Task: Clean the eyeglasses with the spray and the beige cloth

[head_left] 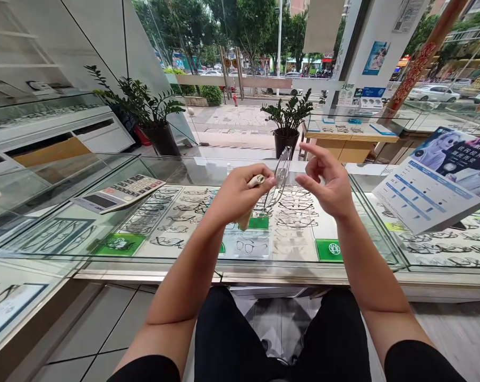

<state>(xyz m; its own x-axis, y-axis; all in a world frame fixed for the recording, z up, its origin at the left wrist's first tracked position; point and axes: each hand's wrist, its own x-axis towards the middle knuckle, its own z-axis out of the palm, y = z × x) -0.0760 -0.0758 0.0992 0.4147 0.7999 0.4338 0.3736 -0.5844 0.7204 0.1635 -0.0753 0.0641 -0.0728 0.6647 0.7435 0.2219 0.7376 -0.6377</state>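
My left hand (240,193) is closed on a pale cleaning cloth (254,182) and pinches a clear pair of glasses (279,178), held upright above the glass display counter (192,260). My right hand (327,180) hovers just right of the glasses with its fingers apart and curled, holding nothing. Rows of spectacle frames (296,212) lie under the glass below both hands.
A calculator (118,193) lies on the counter at the left. A tilted advertising board (439,180) stands at the right. Two potted plants (288,119) sit beyond the counter by the shop window. More glass cases flank both sides.
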